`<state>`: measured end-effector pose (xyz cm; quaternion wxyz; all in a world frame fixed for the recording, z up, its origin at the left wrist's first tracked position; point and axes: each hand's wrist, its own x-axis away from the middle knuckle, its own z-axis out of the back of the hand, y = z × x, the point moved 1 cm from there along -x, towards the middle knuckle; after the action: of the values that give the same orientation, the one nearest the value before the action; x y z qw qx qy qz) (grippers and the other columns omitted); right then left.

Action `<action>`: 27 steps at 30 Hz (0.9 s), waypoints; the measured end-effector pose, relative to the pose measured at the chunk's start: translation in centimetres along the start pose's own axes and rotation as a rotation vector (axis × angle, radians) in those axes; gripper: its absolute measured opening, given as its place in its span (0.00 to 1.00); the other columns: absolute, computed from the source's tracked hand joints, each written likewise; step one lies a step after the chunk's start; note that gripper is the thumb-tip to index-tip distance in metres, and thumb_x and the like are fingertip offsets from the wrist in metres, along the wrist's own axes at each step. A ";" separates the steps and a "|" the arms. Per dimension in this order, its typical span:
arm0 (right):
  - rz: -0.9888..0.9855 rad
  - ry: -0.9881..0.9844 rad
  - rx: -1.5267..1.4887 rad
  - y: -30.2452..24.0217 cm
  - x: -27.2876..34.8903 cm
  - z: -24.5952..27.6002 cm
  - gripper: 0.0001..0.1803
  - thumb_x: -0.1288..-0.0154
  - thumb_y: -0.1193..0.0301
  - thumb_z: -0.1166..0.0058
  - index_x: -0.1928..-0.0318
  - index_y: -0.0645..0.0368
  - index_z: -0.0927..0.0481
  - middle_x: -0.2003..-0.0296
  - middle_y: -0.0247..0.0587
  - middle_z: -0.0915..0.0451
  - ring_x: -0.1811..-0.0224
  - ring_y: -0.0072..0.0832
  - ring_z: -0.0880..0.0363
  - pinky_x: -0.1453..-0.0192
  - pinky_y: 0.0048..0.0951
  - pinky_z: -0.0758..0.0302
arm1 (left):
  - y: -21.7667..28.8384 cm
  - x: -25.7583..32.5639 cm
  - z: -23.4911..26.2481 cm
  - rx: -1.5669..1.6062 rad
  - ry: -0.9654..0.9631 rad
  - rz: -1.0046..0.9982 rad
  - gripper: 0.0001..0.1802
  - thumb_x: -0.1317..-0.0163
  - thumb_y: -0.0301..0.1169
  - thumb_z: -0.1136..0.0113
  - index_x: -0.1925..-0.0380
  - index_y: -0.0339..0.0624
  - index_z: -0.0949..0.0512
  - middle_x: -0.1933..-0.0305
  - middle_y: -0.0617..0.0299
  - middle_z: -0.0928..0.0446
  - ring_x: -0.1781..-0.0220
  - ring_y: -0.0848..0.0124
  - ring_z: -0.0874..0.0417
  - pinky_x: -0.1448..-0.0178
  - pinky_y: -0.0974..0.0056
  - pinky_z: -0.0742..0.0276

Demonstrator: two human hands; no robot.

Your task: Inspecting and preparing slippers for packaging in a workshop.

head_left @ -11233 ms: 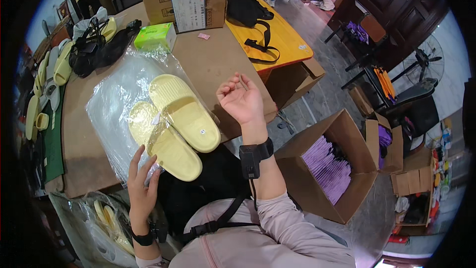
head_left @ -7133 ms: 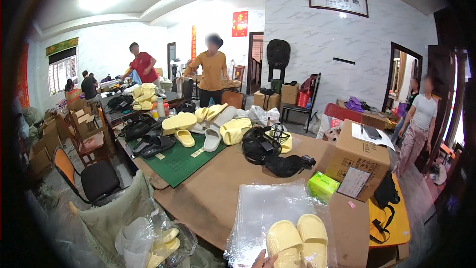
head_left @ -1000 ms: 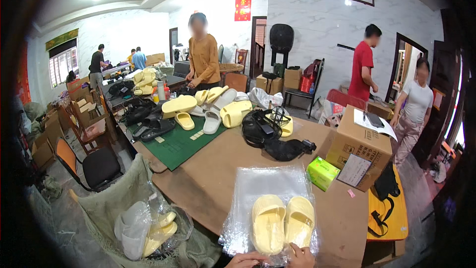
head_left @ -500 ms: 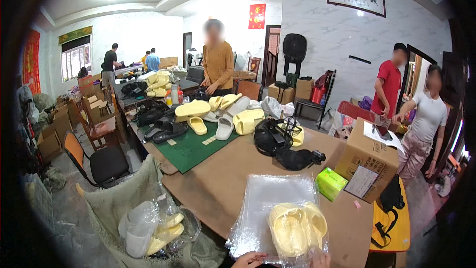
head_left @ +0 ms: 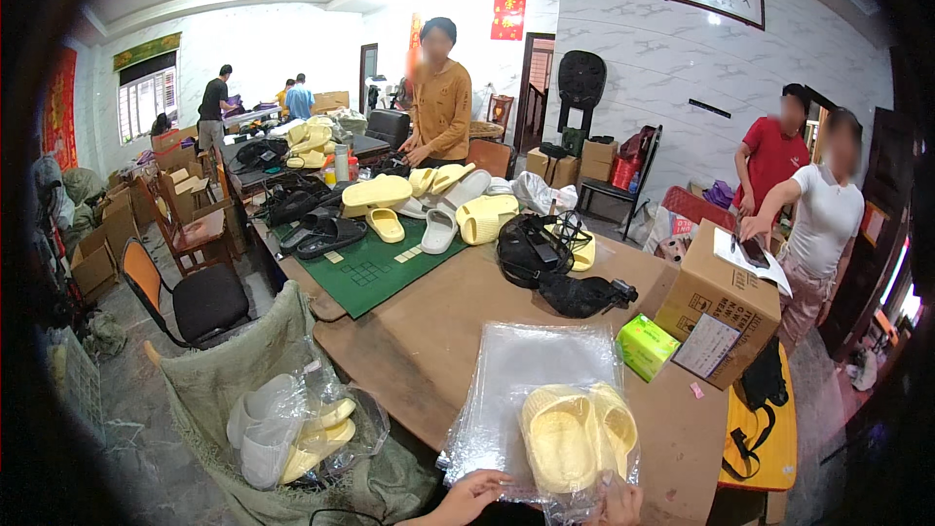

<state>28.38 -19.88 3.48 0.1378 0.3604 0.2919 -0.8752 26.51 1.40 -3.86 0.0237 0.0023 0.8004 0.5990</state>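
A pair of pale yellow slippers (head_left: 562, 438) lies in a clear plastic bag (head_left: 577, 504) at the table's near edge. Under it is a stack of flat clear bags (head_left: 516, 356). My right hand (head_left: 620, 502) is closed on the bag's near edge, just below the slippers' heels. To the left, my left hand (head_left: 471, 495) has its fingers and thumb closed at the near plastic edge. On my left, a green-grey sack (head_left: 209, 394) holds bagged grey slippers (head_left: 263, 433) and yellow slippers (head_left: 319, 448).
Loose slippers (head_left: 378, 193) in yellow, grey and black cover a green mat (head_left: 365, 282). Past the bags lie a black headset with straps (head_left: 531, 248), a green tissue pack (head_left: 647, 346) and a cardboard box (head_left: 721, 302). Several people stand around; a black-seated chair (head_left: 209, 315) is at left.
My left hand has come further into view beside the bag. Both hands stay at the near plastic edge. The view has shifted slightly, and the person in white leans toward the box.
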 end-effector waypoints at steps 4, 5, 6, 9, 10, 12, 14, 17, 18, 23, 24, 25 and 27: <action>0.045 0.047 0.066 -0.5 -0.4 0.1 0.14 0.48 0.77 0.47 0.59 0.60 0.19 0.58 0.46 0.20 0.56 0.47 0.24 0.50 0.42 0.27 | 2.3 -1.0 1.8 0.005 0.055 -0.076 0.14 0.34 0.29 0.49 0.49 0.41 0.26 0.59 0.59 0.22 0.59 0.70 0.22 0.55 0.68 0.28; 0.019 0.019 0.067 -0.3 -0.3 0.0 0.13 0.47 0.76 0.46 0.58 0.60 0.19 0.57 0.46 0.21 0.55 0.47 0.25 0.48 0.42 0.28 | 2.7 -1.4 2.8 -0.003 0.108 -0.087 0.14 0.37 0.25 0.47 0.51 0.39 0.25 0.51 0.57 0.26 0.52 0.68 0.25 0.48 0.66 0.30; -0.004 -0.011 0.067 -0.2 -0.2 -0.3 0.13 0.46 0.76 0.46 0.58 0.60 0.19 0.56 0.46 0.21 0.53 0.47 0.26 0.47 0.42 0.28 | 3.4 -1.7 3.6 -0.011 0.164 -0.098 0.15 0.41 0.20 0.45 0.52 0.37 0.25 0.43 0.55 0.30 0.44 0.66 0.28 0.42 0.65 0.33; 0.090 -0.244 0.202 0.7 -0.6 -1.2 0.16 0.46 0.74 0.44 0.55 0.59 0.21 0.52 0.48 0.23 0.49 0.47 0.28 0.43 0.42 0.30 | 7.2 -2.5 5.1 -0.116 0.252 -0.230 0.14 0.38 0.19 0.48 0.52 0.36 0.26 0.52 0.62 0.28 0.50 0.74 0.26 0.45 0.70 0.31; 0.092 -0.244 0.203 0.8 -0.6 -1.2 0.16 0.46 0.74 0.44 0.55 0.59 0.21 0.52 0.48 0.23 0.49 0.47 0.28 0.43 0.42 0.30 | 8.2 -2.8 5.6 -0.116 0.268 -0.273 0.13 0.38 0.19 0.49 0.53 0.36 0.26 0.51 0.62 0.29 0.49 0.74 0.26 0.45 0.70 0.31; 0.041 -0.475 0.122 1.1 -0.5 -1.3 0.20 0.46 0.73 0.43 0.50 0.59 0.23 0.48 0.50 0.26 0.45 0.47 0.31 0.40 0.42 0.33 | 10.5 -3.2 6.5 -0.157 0.296 -0.293 0.13 0.38 0.19 0.49 0.53 0.37 0.26 0.50 0.61 0.30 0.49 0.73 0.26 0.44 0.70 0.31; 0.041 -0.488 0.069 1.4 -0.4 -1.2 0.23 0.47 0.75 0.44 0.48 0.60 0.25 0.46 0.54 0.28 0.43 0.50 0.32 0.39 0.43 0.34 | 12.5 -3.5 7.6 -0.198 0.329 -0.312 0.13 0.38 0.19 0.49 0.53 0.37 0.26 0.49 0.61 0.30 0.49 0.73 0.26 0.44 0.69 0.31; 0.077 -0.590 -0.044 1.6 -0.7 1.2 0.25 0.45 0.77 0.47 0.44 0.61 0.28 0.43 0.56 0.30 0.40 0.52 0.35 0.36 0.40 0.35 | 15.2 -3.8 9.6 -0.317 0.347 -0.454 0.14 0.39 0.19 0.49 0.53 0.37 0.25 0.48 0.61 0.31 0.49 0.73 0.27 0.44 0.69 0.31; 0.080 -0.591 -0.046 1.7 -0.8 1.9 0.25 0.45 0.77 0.47 0.44 0.61 0.28 0.43 0.56 0.30 0.40 0.52 0.35 0.36 0.40 0.35 | 16.3 -3.7 10.2 -0.382 0.356 -0.510 0.14 0.40 0.19 0.49 0.53 0.37 0.25 0.47 0.61 0.32 0.49 0.72 0.27 0.44 0.69 0.31; -0.340 -0.395 -0.474 1.6 -2.0 6.7 0.20 0.36 0.74 0.49 0.43 0.63 0.28 0.46 0.46 0.26 0.43 0.36 0.29 0.39 0.33 0.34 | 20.3 -2.5 10.8 -0.442 0.402 -0.596 0.15 0.41 0.18 0.49 0.53 0.38 0.25 0.45 0.60 0.33 0.49 0.72 0.27 0.44 0.68 0.31; -0.431 -0.369 -0.579 1.2 -2.5 7.7 0.19 0.35 0.74 0.50 0.43 0.63 0.28 0.47 0.43 0.25 0.44 0.32 0.29 0.40 0.31 0.33 | 20.5 -2.1 10.7 -0.445 0.405 -0.599 0.15 0.41 0.18 0.49 0.53 0.38 0.25 0.45 0.60 0.33 0.49 0.72 0.27 0.44 0.68 0.31; -0.437 -0.325 -0.600 0.4 -3.3 8.6 0.19 0.35 0.75 0.50 0.44 0.63 0.28 0.48 0.42 0.25 0.45 0.30 0.28 0.41 0.30 0.33 | 20.5 -1.9 10.9 -0.474 0.415 -0.598 0.15 0.41 0.19 0.49 0.53 0.37 0.26 0.45 0.60 0.32 0.49 0.71 0.27 0.44 0.67 0.31; -0.440 -0.281 -0.621 -0.1 -3.9 9.5 0.18 0.34 0.75 0.51 0.44 0.63 0.27 0.49 0.41 0.25 0.46 0.29 0.28 0.42 0.29 0.32 | 20.4 -1.7 11.3 -0.503 0.427 -0.599 0.15 0.42 0.19 0.49 0.54 0.36 0.26 0.45 0.60 0.32 0.49 0.71 0.26 0.44 0.66 0.31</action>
<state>25.84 -25.46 11.77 0.0882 0.1074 0.5910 -0.7946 28.13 17.89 12.57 0.0301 -0.3594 0.5820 0.7289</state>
